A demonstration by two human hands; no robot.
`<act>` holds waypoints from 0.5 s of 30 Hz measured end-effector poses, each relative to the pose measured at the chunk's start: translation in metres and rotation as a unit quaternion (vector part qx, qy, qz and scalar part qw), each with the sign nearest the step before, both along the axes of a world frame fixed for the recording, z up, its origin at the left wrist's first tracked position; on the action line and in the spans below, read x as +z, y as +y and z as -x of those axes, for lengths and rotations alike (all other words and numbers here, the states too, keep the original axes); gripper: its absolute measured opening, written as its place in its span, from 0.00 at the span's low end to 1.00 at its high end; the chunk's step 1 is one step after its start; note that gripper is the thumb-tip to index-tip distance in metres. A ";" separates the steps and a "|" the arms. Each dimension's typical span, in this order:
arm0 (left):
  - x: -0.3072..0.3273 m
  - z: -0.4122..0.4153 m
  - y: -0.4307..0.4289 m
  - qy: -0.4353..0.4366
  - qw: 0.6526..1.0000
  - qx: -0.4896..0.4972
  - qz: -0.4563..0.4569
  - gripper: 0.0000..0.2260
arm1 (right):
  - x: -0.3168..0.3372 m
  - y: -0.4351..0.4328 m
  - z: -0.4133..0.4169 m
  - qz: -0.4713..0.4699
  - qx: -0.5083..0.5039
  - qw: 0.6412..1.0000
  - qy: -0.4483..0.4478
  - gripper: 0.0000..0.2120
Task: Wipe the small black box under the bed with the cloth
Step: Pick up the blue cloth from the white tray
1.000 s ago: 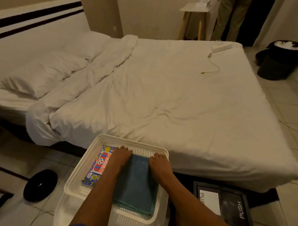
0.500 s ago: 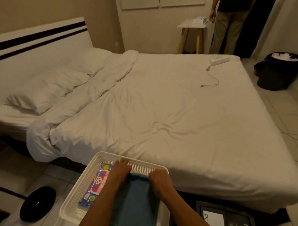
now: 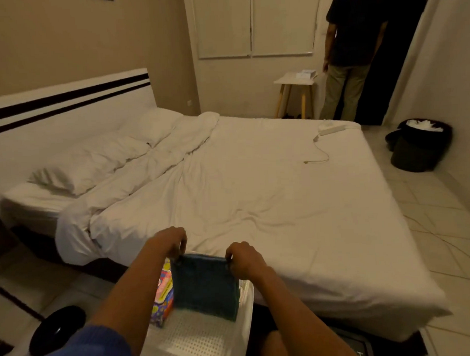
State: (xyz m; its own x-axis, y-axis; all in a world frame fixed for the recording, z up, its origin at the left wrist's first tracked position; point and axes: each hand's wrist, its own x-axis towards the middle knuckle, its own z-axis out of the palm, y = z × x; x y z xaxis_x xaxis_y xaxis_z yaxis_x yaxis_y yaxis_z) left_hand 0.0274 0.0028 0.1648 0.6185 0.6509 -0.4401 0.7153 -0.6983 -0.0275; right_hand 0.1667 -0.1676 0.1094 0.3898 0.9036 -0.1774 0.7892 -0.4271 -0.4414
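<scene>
- Head view, lower centre of the frame: left hand [image 3: 170, 244] and right hand [image 3: 244, 258] each pinch a top corner of the blue cloth [image 3: 205, 284], hanging above the white basket [image 3: 198, 341].
- Lower right corner: a dark box [image 3: 355, 349] pokes from under the bed [image 3: 256, 198].

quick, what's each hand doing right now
Left hand: closed, pinching the left top corner of the blue cloth.
Right hand: closed, pinching its right top corner.
</scene>
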 end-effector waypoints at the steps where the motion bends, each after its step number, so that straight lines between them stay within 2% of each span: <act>1: 0.013 0.001 -0.005 -0.004 1.000 0.000 0.002 0.09 | 0.010 -0.004 -0.001 -0.014 0.000 1.000 -0.005 0.13; 5: 0.071 0.003 -0.023 -0.044 0.999 -0.010 -0.024 0.08 | 0.059 -0.020 -0.012 -0.091 -0.017 0.995 -0.030 0.11; 9: 0.116 -0.012 -0.049 -0.152 0.986 -0.033 -0.068 0.13 | 0.107 -0.051 -0.036 -0.154 -0.049 0.985 -0.061 0.10; 15: 0.108 -0.050 -0.118 -0.313 0.948 -0.052 -0.022 0.10 | 0.122 -0.133 -0.082 -0.180 -0.131 0.971 -0.088 0.08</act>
State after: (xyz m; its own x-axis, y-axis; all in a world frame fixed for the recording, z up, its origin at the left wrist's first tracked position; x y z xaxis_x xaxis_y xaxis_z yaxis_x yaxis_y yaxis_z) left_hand 0.0779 -0.1151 0.2724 0.8111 0.5817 0.0607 0.5290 -0.7740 0.3481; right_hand 0.2489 -0.3007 0.2319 0.6108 0.7604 0.2209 0.7506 -0.4672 -0.4672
